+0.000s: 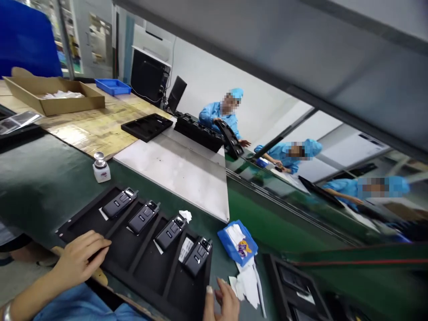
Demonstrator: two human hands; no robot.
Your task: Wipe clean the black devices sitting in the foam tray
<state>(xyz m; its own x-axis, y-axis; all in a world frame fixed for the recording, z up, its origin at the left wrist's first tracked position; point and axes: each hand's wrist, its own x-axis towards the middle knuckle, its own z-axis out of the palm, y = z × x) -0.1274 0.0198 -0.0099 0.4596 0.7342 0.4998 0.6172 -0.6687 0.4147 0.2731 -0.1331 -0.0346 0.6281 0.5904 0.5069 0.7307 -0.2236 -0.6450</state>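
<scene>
Black tray point(154, 273) at edge of bench point(43, 165)

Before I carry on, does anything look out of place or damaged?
Mildly untidy: a crumpled white scrap lies loose on the green bench behind the black tray, and white paper-like pieces spread beside the blue tray rather than inside it. The four handheld devices lie one per compartment; I see no damage.
</scene>
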